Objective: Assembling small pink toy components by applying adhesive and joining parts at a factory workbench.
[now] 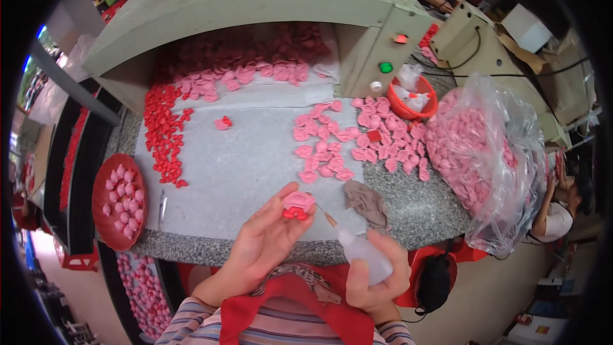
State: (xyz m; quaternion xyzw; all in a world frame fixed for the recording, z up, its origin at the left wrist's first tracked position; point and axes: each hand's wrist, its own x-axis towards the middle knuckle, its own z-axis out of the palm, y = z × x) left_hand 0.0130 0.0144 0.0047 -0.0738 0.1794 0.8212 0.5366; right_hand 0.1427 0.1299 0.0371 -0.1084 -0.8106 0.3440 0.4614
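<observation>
In the head view, taking the held piece as the clock's centre, the left hand [265, 233] pinched a small pink-and-red piece [298, 205] between thumb and fingertips, above the near edge of a white sheet [223, 179]. At four o'clock the right hand [391, 273] had its fingers closed around a whitish squeeze bottle [361, 254], whose thin nozzle pointed up-left; its tip was just beside the piece, though I could not tell whether they touched.

A crumpled grey cloth [367, 203] lay at three o'clock, and loose pink pieces [322, 131] at one. Small red pieces [165, 134] spread at ten, and a red dish [101, 217] holding rounded pink pieces stood at nine. At twelve arched a pale green machine housing [255, 9], pink and red pieces heaped beneath it.
</observation>
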